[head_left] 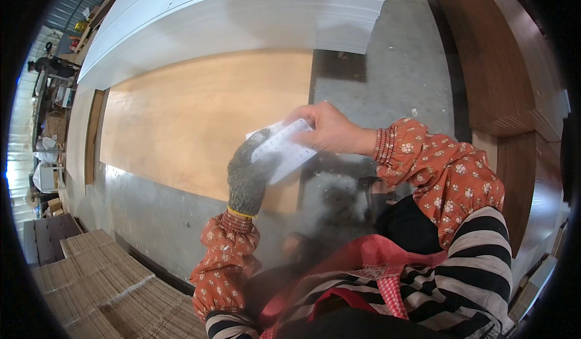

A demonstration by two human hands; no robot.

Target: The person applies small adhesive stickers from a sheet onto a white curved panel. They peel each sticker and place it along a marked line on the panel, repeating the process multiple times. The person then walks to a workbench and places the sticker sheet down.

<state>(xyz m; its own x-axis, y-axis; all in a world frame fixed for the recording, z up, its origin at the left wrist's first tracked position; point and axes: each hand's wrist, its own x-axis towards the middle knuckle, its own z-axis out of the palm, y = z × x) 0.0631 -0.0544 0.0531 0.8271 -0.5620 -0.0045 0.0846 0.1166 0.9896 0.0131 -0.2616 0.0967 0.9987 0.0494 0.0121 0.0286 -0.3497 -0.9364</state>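
Between my two hands are small white paper sheets (283, 149) with rows of faint print, held tilted above the near right corner of a light wooden panel (181, 115). My left hand (247, 172), in a dark grey knit glove, grips their left side. At their upper right edge, my bare right hand (330, 128) pinches the paper between thumb and fingers; the fingertips are slightly blurred. Whether the sheets are loose or joined cannot be made out. Orange flowered sleeve covers are on both forearms.
Beyond the wooden panel stands a tall stack of white boards (242, 21). Dark brown boards (484, 55) are piled at the right. Bundles of flattened brown cardboard (103, 284) lie at the lower left. Another person (55, 65) is at the far left, near cluttered shelving.
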